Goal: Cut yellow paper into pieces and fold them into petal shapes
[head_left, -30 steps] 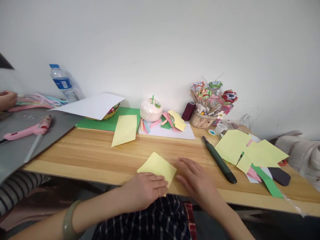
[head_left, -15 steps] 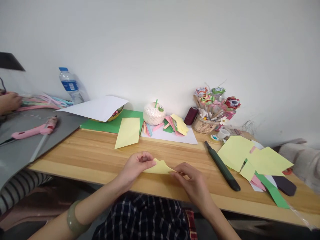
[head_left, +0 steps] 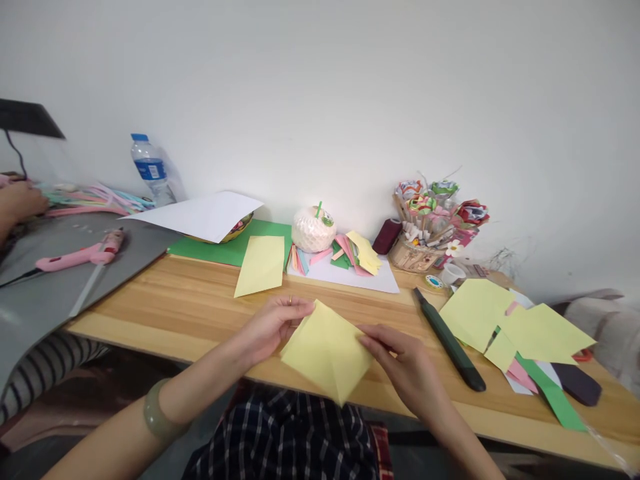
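Note:
A creased sheet of yellow paper [head_left: 327, 350] is held between both hands over the front edge of the wooden table [head_left: 165, 300]. My left hand [head_left: 275, 327] pinches its upper left corner between thumb and fingers. At the right corner, my right hand [head_left: 393, 350] grips the paper the same way. Fold lines run across the sheet, and its lower point hangs past the table edge. Behind it lies another yellow paper piece [head_left: 260, 265], partly on a green sheet [head_left: 210, 248]. A dark green craft knife or pen-like tool [head_left: 450, 343] lies right of my right hand.
Yellow paper offcuts [head_left: 475, 310] and a green strip [head_left: 555, 397] cover the right side. Along the wall stand a white woven ball-shaped object [head_left: 313, 230], a maroon thread spool [head_left: 387, 237] and a basket of paper flowers [head_left: 415, 253]. A pink glue gun [head_left: 83, 257] lies left, near another person's hand [head_left: 23, 203].
The yellow paper, seen as a narrow folded strip before, now shows a broad, diamond-like face tilted toward me. Both hands still hold it. The view has shifted slightly.

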A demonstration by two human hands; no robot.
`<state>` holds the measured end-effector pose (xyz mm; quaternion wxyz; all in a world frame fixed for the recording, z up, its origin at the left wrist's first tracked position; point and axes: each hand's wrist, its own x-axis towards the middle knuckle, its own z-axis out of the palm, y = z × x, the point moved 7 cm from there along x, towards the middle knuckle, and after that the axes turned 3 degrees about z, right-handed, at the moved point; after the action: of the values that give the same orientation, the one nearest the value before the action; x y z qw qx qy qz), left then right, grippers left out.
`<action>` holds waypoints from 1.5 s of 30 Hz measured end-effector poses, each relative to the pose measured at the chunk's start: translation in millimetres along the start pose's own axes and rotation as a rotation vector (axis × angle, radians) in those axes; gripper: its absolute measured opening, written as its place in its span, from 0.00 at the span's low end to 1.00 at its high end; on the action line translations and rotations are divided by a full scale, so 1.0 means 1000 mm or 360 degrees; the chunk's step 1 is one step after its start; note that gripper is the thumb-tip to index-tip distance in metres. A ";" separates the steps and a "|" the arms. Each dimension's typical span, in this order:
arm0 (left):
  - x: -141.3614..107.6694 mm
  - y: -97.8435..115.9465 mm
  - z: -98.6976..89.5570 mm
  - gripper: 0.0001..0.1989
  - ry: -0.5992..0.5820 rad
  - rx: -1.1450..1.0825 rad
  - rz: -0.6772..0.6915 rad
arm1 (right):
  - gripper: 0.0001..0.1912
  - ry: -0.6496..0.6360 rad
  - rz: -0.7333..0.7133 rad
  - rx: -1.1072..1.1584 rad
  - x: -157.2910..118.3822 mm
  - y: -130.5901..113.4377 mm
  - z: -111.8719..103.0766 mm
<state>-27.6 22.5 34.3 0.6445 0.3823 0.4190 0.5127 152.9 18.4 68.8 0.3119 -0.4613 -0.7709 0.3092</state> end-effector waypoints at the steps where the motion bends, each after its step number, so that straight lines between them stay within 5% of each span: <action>1: 0.002 0.003 -0.003 0.17 0.0033 0.0001 0.0043 | 0.13 0.0018 0.0045 0.0011 0.000 0.003 -0.003; 5: 0.013 0.029 -0.031 0.16 0.0313 0.0044 0.0415 | 0.15 0.0160 0.0190 -0.0009 -0.002 0.019 -0.020; 10: 0.005 0.082 -0.090 0.09 0.0867 0.0158 0.1212 | 0.15 0.0647 0.0218 -0.0232 -0.017 0.034 -0.059; 12: -0.001 0.096 -0.103 0.05 0.0824 0.0425 0.1422 | 0.13 0.0746 0.0098 -0.0350 -0.025 0.029 -0.067; 14: -0.006 0.101 -0.098 0.02 0.0535 0.1181 0.1662 | 0.09 0.0728 -0.0097 -0.0440 -0.031 0.021 -0.066; 17: 0.000 0.074 -0.107 0.10 0.0130 0.1863 0.1457 | 0.05 0.0565 -0.0406 -0.0542 -0.042 0.011 -0.051; 19: -0.004 0.060 -0.116 0.14 0.0249 0.2018 0.1365 | 0.04 0.0409 -0.0542 -0.0618 -0.048 0.010 -0.036; 22: -0.025 0.040 -0.092 0.19 0.0324 0.1999 0.1395 | 0.06 0.0190 -0.0634 -0.0716 -0.054 0.011 -0.009; 25: -0.045 -0.004 -0.023 0.25 -0.0443 0.2117 0.1262 | 0.07 -0.0019 -0.0677 -0.0681 -0.056 0.011 0.017; 28: -0.056 -0.035 0.016 0.27 -0.0806 0.2315 0.1030 | 0.08 -0.0185 -0.0686 -0.0521 -0.054 0.007 0.033; 34: -0.051 -0.033 0.018 0.25 -0.0813 0.2258 0.0973 | 0.08 -0.0480 -0.0446 -0.0092 -0.047 0.008 0.034; 37: -0.050 -0.026 0.019 0.13 -0.0732 0.2070 0.1058 | 0.07 -0.0530 -0.0339 0.0038 -0.045 0.013 0.031; 41: -0.047 -0.023 0.017 0.08 -0.0441 0.1770 0.1120 | 0.05 -0.0281 -0.0248 -0.0032 -0.042 0.026 0.021; 45: -0.041 -0.026 0.010 0.10 -0.0151 0.1587 0.1064 | 0.13 0.0161 0.0115 -0.0231 -0.046 0.053 0.009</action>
<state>-14.2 -22.8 19.9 0.2093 0.7719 0.4370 0.4115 190.7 -5.2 14.0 0.3049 -0.5253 -0.7573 0.2400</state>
